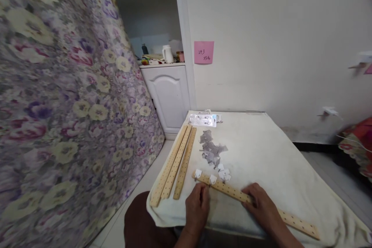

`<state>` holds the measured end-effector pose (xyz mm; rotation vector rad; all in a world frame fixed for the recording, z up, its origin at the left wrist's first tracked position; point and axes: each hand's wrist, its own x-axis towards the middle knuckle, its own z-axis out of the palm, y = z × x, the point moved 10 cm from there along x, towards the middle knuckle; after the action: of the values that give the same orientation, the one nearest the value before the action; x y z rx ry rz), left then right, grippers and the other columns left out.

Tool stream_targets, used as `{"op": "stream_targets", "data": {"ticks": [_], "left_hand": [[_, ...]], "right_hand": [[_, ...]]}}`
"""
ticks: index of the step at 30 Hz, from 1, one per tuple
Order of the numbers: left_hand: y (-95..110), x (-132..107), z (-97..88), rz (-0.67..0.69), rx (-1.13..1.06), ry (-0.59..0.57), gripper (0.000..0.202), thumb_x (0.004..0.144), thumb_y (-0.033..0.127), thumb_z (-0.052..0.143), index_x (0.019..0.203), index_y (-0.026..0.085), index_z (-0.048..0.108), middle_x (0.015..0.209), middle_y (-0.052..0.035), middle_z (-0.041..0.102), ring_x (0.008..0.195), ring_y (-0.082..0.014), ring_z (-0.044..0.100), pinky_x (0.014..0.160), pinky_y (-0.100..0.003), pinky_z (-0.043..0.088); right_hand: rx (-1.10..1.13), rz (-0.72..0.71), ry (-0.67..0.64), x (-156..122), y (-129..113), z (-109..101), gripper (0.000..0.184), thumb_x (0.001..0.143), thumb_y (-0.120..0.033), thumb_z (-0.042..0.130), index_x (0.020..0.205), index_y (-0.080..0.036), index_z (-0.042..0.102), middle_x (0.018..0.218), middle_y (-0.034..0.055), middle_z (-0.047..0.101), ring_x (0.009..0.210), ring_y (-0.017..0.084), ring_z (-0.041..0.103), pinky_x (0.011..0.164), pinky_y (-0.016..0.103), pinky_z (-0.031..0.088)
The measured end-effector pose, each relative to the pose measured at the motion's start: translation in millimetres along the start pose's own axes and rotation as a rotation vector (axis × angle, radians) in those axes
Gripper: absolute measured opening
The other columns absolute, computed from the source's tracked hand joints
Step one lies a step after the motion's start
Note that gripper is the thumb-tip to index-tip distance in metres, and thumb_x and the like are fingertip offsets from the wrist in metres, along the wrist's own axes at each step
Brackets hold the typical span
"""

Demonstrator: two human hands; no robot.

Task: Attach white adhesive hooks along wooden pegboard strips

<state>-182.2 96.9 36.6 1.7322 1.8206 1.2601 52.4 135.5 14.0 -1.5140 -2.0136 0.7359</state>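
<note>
A long wooden strip with rows of small holes [229, 190] lies slantwise across the near part of a cream-covered table [270, 151]. My left hand [197, 206] is curled, its fingertips pinched at the strip's edge beside a small white clip [213, 179]. Another white clip [198, 173] sits near the strip's far end. My right hand [261, 204] rests flat on the strip's middle, pressing it down. A heap of small grey pieces [211, 149] and several more white clips [224, 173] lie just beyond.
Three more perforated wooden strips [176, 162] lie side by side at the table's left edge. A clear packet [206, 119] sits at the far edge. A flowered fabric surface [58, 97] rises on the left, a white cabinet [168, 97] behind, a pink note [204, 52] on the wall.
</note>
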Motion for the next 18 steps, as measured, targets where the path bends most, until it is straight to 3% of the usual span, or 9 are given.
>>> {"op": "stream_targets", "data": {"ticks": [5,18], "left_hand": [[-2,0,3.5,0.026,0.035,-0.004,0.023,0.092,0.032,0.04,0.076,0.02,0.053,0.065,0.0043,0.049,0.061,-0.0106,0.049,0.062,-0.021,0.036],[-1,0,2.8,0.035,0.078,-0.023,0.022,0.091,0.03,0.04,0.078,0.02,0.056,0.066,0.0033,0.053,0.061,-0.0112,0.051,0.061,-0.022,0.035]], "right_hand": [[-0.005,0.013,-0.008,0,-5,0,0.018,0.073,-0.023,0.052,0.088,-0.022,0.062,0.094,0.0059,0.058,0.095,0.022,0.053,0.085,0.031,0.042],[-0.004,0.059,0.06,4,-19,10,0.017,0.072,-0.024,0.052,0.086,-0.022,0.061,0.095,0.0061,0.059,0.094,0.023,0.054,0.082,0.031,0.042]]}}
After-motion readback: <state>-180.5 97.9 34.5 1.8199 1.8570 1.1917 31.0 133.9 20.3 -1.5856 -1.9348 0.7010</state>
